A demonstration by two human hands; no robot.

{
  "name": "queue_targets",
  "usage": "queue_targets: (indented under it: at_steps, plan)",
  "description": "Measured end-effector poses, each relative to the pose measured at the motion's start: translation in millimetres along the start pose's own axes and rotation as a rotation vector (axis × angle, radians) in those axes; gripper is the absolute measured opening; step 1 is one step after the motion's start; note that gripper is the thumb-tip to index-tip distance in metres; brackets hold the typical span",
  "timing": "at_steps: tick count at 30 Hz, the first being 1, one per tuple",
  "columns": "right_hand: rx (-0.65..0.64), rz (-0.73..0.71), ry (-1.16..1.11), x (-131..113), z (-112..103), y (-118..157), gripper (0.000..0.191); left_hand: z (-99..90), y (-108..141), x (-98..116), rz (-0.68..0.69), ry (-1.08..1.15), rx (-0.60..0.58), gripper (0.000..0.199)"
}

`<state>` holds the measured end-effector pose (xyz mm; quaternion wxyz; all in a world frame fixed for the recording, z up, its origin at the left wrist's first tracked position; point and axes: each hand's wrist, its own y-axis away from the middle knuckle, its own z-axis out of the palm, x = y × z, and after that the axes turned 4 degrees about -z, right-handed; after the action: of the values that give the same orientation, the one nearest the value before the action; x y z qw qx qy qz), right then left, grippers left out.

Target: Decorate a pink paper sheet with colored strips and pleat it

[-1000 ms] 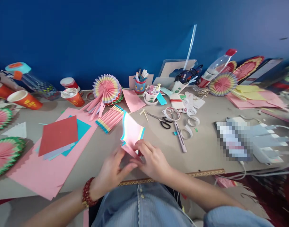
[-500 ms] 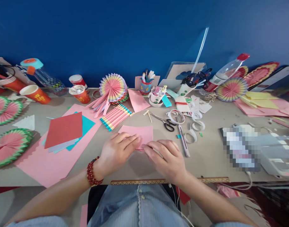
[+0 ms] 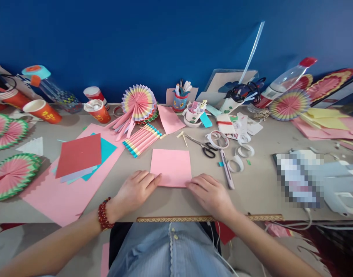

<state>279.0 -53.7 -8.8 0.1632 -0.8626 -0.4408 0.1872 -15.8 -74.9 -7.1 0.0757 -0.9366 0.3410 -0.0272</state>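
A square of pink paper [image 3: 170,167], apparently folded or stacked at its near edge, lies flat on the table in front of me. At its lower left corner is my left hand [image 3: 138,192], fingers curled together, pinching the edge; a red bead bracelet circles that wrist. My right hand [image 3: 209,192] has its fingertips closed on the lower right corner. Just beyond the paper lie a bundle of pink, yellow and blue pleated strips [image 3: 143,140] and black-handled scissors [image 3: 206,150]. A utility knife [image 3: 227,169] rests to the right.
Left of me, red [image 3: 79,156] and blue sheets overlap a large pink sheet [image 3: 86,192]. Paper fans [image 3: 138,102], paper cups [image 3: 98,111] and a bottle [image 3: 286,82] line the blue wall. Tape rolls [image 3: 218,139] sit right of centre, a phone [image 3: 297,181] farther right.
Both hands have moved apart and away from the top of the pink paper to its near corners, uncovering it. The paper appears larger and flatter in view.
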Motion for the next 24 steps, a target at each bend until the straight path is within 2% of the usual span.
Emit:
queue_targets:
  at_steps: [4,8,12,18,24]
  plan:
    - [-0.033,0.005,-0.042,4.8,2.0,6.9,0.018,3.5,1.2,0.1,-0.025,0.103,0.027,0.018]
    - [-0.027,0.000,-0.094,7.3,4.7,6.6,0.015,2.3,0.4,0.7,-0.090,0.235,0.037,0.021]
    - [-0.050,0.038,-0.198,9.6,5.6,1.6,0.015,-0.1,-0.2,0.4,-0.222,0.423,0.029,0.023]
    - [-0.141,0.190,-0.296,12.9,3.3,-9.1,0.013,-9.1,-12.0,-7.3,-0.378,0.577,-0.129,0.021]
    - [-0.254,0.276,-0.282,13.6,2.9,-18.0,0.011,-20.1,-29.5,-17.4,-0.382,0.578,-0.254,0.015]
